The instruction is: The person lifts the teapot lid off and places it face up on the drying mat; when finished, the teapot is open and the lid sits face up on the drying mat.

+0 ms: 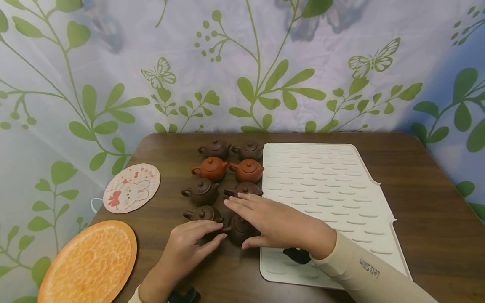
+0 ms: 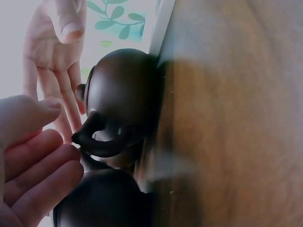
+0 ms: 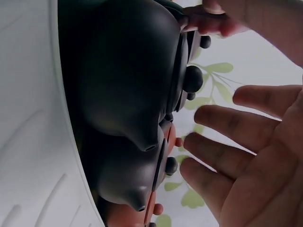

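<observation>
A dark brown teapot (image 1: 238,231) stands at the front right of two columns of small teapots, its handle towards my left hand (image 1: 192,244). The left fingertips and thumb are beside that handle (image 2: 106,144), slightly parted; whether they touch it I cannot tell. My right hand (image 1: 270,221) is over the same teapot with its fingers extended. In the right wrist view, those spread fingers (image 3: 232,156) stand apart from the lid knob (image 3: 192,79). A second dark teapot (image 1: 204,213) sits just beyond the left hand, and another (image 1: 246,189) is partly behind the right fingertips.
Further back stand two orange-red teapots (image 1: 213,168) and two dark ones (image 1: 216,148). A white ridged mat (image 1: 314,176) lies right of them, under the right forearm. At left are a round rabbit-print mat (image 1: 131,188) and an orange-slice mat (image 1: 91,261).
</observation>
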Action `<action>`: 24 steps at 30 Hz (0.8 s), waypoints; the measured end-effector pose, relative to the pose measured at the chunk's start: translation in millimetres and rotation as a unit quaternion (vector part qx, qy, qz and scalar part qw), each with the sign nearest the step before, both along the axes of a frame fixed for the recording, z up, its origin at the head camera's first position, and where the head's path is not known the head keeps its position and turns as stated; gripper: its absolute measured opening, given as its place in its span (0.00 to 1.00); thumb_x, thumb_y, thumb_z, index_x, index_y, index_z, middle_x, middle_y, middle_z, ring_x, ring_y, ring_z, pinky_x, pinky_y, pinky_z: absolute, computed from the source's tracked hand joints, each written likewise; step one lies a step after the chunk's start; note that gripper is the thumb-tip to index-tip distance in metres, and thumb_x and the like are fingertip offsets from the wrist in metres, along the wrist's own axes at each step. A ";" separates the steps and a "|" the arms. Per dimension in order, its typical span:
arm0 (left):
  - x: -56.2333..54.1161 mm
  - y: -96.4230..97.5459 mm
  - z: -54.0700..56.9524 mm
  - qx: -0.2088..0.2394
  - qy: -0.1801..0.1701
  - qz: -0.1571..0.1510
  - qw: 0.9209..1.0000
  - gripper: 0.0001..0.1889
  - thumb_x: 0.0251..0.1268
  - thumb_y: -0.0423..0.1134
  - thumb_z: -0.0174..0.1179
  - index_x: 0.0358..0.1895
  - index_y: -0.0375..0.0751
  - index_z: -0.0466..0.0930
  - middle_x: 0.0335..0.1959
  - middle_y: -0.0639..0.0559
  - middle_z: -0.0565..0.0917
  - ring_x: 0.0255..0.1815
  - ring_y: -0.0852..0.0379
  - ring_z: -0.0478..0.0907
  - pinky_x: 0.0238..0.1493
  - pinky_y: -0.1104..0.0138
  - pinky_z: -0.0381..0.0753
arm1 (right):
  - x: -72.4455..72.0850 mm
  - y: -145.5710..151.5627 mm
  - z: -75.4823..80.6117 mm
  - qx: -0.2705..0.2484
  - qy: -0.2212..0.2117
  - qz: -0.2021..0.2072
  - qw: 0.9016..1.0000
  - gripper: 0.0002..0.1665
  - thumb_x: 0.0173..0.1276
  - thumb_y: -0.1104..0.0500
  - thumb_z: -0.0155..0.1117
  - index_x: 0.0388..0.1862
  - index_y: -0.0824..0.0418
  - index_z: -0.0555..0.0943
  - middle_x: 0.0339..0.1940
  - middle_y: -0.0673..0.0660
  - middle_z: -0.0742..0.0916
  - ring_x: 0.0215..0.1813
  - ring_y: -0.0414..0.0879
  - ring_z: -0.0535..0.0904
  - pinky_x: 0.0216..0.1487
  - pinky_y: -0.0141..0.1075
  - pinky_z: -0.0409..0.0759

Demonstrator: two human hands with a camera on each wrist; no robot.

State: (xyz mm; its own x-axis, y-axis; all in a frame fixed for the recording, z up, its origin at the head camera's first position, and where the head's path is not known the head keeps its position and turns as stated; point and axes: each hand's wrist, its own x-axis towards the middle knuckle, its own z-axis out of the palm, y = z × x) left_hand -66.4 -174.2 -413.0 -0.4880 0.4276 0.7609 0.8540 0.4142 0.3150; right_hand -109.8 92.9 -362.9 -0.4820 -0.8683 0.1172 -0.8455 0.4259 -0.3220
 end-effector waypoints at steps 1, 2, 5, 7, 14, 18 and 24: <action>-0.2 0.3 -0.6 0.000 0.000 0.002 1.000 0.11 0.75 0.43 0.69 0.42 0.37 0.92 0.38 0.48 0.91 0.37 0.52 0.90 0.41 0.61 0.88 | 0.0 0.4 -0.2 -0.005 -0.003 -0.001 1.000 0.57 0.69 0.42 0.77 0.86 0.60 0.59 0.82 0.59 0.68 0.81 0.57 0.62 0.75 0.50 0.65; -0.2 0.6 -1.1 0.001 -0.002 0.003 1.000 0.11 0.75 0.43 0.69 0.42 0.37 0.92 0.38 0.48 0.91 0.37 0.52 0.90 0.41 0.62 0.88 | -0.1 0.9 -0.4 -0.011 -0.006 -0.002 1.000 0.55 0.69 0.44 0.78 0.85 0.60 0.61 0.81 0.59 0.70 0.80 0.56 0.64 0.74 0.49 0.67; 0.1 1.7 -2.4 0.005 -0.006 0.009 1.000 0.12 0.75 0.43 0.69 0.41 0.36 0.92 0.38 0.49 0.91 0.37 0.52 0.90 0.41 0.62 0.87 | -1.5 1.3 -2.3 -0.028 -0.009 0.001 1.000 0.49 0.69 0.50 0.79 0.82 0.61 0.67 0.78 0.59 0.74 0.77 0.52 0.68 0.73 0.48 0.69; 0.7 2.3 -3.0 0.008 -0.011 0.014 1.000 0.12 0.75 0.44 0.69 0.40 0.36 0.92 0.38 0.49 0.91 0.37 0.53 0.90 0.42 0.63 0.87 | -2.9 1.5 -3.7 -0.037 -0.011 0.003 0.999 0.45 0.69 0.52 0.79 0.80 0.62 0.70 0.76 0.59 0.76 0.76 0.50 0.70 0.73 0.47 0.70; 3.2 2.5 -4.8 -0.009 -0.045 0.034 0.998 0.11 0.73 0.43 0.72 0.40 0.38 0.92 0.39 0.52 0.91 0.39 0.55 0.89 0.43 0.64 0.87 | -8.1 3.7 -9.2 -0.083 -0.038 0.018 0.996 0.36 0.71 0.55 0.76 0.74 0.64 0.77 0.71 0.57 0.81 0.72 0.48 0.75 0.70 0.45 0.73; 4.3 2.8 -5.0 -0.018 -0.052 0.038 0.998 0.07 0.69 0.39 0.74 0.41 0.38 0.92 0.39 0.52 0.91 0.39 0.56 0.89 0.43 0.65 0.87 | -11.7 4.4 -13.4 -0.111 -0.065 0.026 0.991 0.31 0.72 0.56 0.75 0.71 0.64 0.79 0.68 0.56 0.83 0.70 0.47 0.77 0.68 0.45 0.75; 4.1 3.6 -7.4 -0.020 -0.061 0.044 0.997 0.06 0.65 0.34 0.76 0.42 0.37 0.92 0.40 0.52 0.91 0.40 0.56 0.89 0.45 0.65 0.86 | -15.3 3.0 -20.0 -0.124 -0.084 0.025 0.988 0.27 0.73 0.58 0.75 0.68 0.65 0.82 0.65 0.56 0.85 0.69 0.48 0.78 0.67 0.45 0.76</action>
State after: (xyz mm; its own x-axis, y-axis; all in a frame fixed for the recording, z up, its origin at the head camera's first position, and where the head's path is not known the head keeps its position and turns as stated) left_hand -62.3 -170.6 -420.4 -0.6133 0.4081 0.6763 0.7700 0.4998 0.3967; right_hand -125.1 95.9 -383.0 -0.4701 -0.8462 0.2509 -0.7895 0.2760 -0.5483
